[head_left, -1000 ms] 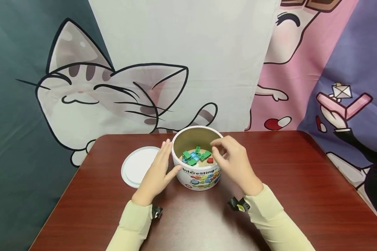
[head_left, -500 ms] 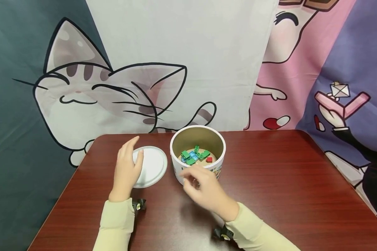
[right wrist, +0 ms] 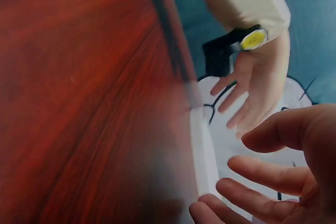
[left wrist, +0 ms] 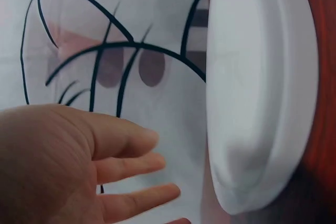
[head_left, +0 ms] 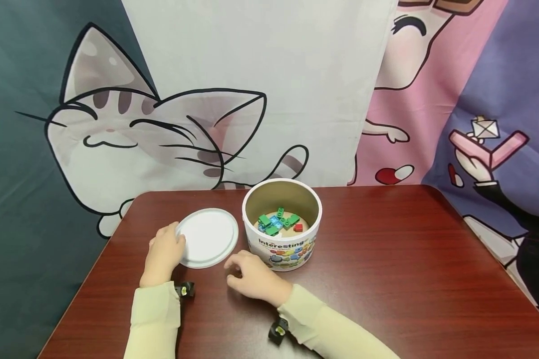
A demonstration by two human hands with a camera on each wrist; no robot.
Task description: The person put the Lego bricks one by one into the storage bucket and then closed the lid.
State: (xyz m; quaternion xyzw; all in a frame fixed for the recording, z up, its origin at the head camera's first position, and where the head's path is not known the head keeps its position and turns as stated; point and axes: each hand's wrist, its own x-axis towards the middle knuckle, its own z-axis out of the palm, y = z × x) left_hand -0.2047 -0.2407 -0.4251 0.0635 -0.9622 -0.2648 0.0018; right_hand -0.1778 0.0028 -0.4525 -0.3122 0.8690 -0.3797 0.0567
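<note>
A round white lid (head_left: 208, 237) lies flat on the table, left of a white tub. At the lid's left edge is my left hand (head_left: 162, 253); in the left wrist view its fingers (left wrist: 142, 195) extend loosely beside the lid (left wrist: 257, 93), without curling round it. My right hand (head_left: 254, 277) hovers in front of the gap between lid and tub, fingers loosely bent and holding nothing. The tub (head_left: 280, 252), printed "Interesting", stands upright without its cover. Inside lie several green bricks (head_left: 272, 230), blue ones (head_left: 276, 222) and a red brick (head_left: 298, 228).
The dark red wooden table (head_left: 400, 269) extends to the right of the tub. Behind its far edge hangs a cloth backdrop (head_left: 332, 89) with a cartoon cat and other figures. Each wrist wears a small black camera (head_left: 278, 331).
My left hand has left the tub's side and moved left and down to the lid's edge. My right hand has come away from the tub's rim, leftward and toward me.
</note>
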